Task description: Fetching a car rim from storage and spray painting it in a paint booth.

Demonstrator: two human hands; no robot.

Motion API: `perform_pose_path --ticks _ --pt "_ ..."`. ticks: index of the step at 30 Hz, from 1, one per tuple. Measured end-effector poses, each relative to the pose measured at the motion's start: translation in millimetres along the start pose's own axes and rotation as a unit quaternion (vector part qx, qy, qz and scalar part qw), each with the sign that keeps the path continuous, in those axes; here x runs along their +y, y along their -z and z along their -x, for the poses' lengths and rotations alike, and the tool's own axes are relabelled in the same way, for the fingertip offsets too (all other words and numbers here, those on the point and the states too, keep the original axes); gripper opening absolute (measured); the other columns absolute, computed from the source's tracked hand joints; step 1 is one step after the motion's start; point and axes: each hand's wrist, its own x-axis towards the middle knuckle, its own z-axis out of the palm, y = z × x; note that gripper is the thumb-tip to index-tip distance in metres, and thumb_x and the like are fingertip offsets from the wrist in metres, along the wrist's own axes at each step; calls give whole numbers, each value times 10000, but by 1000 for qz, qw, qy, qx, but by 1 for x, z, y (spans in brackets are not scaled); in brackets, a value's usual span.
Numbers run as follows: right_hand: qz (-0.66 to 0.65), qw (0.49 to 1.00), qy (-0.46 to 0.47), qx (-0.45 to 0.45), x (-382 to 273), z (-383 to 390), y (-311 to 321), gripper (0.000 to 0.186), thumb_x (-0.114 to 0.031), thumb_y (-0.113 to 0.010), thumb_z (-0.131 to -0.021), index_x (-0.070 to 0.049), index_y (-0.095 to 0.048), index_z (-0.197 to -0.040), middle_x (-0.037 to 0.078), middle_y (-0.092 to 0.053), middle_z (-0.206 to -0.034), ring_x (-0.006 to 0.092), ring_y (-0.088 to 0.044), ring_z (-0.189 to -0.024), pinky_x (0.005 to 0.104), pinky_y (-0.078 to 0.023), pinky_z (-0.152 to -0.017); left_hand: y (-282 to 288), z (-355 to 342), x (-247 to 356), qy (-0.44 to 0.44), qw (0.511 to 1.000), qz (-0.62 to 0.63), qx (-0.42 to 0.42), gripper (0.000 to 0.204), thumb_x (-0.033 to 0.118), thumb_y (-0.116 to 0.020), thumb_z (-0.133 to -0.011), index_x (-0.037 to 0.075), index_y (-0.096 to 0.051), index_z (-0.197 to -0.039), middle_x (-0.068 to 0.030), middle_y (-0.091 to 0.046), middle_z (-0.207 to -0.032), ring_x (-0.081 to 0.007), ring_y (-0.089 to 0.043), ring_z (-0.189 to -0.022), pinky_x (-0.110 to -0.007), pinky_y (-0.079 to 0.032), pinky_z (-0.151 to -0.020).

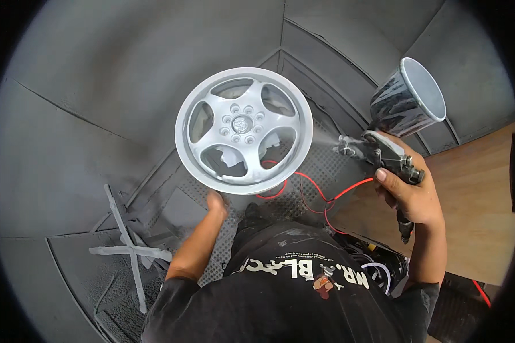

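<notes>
A silver-white five-spoke wheel (pixel 216 137) with a recessed center is raised face-up before me. My left hand (pixel 216 204) grips it at the bottom edge, fingers mostly hidden behind the rim. My right hand (pixel 404 188) is closed round a black-and-metal spray gun (pixel 383 153) pointed at the wheel's right side, a pale mist leaving its nozzle. On top of the gun sits a paint cup (pixel 400 100) with white and dark streaks outside.
Grey coated sheet walls (pixel 97 86) surround a perforated grey floor (pixel 200 188). A paint-coated cross stand (pixel 131 251) is at lower left. An orange hose (pixel 352 186) loops across the floor. A plywood board (pixel 466 211) and assorted hoses (pixel 377 274) are at right.
</notes>
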Motion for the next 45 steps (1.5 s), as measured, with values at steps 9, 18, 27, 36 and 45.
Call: perform_pose_path --ticks 9,18,27,36,45 --pt "32 995 30 85 22 -10 14 467 -114 -638 -861 -39 -515 -1306 -21 -552 -780 39 -468 -612 194 -368 -487 -21 63 -30 114 987 -46 -103 361 446 -442 -975 117 -514 -844 3 -500 -718 -144 -480 -584 -307 -412 -520" --pt "-4 1000 -1 18 2 6 1 477 -155 -654 -831 -50 -536 -1282 -19 -569 -786 44 -472 -578 185 -356 -481 9 -30 32 4 1000 7 -14 219 254 -465 -932 105 -574 -815 0 -532 -675 -136 -482 -530 -281 -372 -466" --pt "37 997 41 57 21 1 7 420 -61 -605 -861 12 -530 -1268 62 -596 -1129 118 -501 -998 254 -402 -889 4 21 -8 39 998 18 -56 251 337 -461 -946 141 -526 -803 30 -435 -637 -124 -396 -529 -289 -350 -502" --pt "-3 1000 -25 -3 6 13 -3 441 -76 -626 -849 -8 -531 -1274 27 -611 -908 66 -531 -729 213 -449 -653 4 33 -29 77 990 -15 -117 280 334 -453 -960 115 -516 -797 9 -448 -655 -136 -420 -565 -307 -376 -537" --pt "43 997 35 59 29 1 0 525 -175 -635 -859 -42 -470 -1339 -26 -523 -683 40 -460 -525 185 -341 -440 0 -8 46 -17 995 101 -13 248 292 -437 -961 127 -579 -843 25 -503 -677 -113 -436 -566 -297 -391 -564"
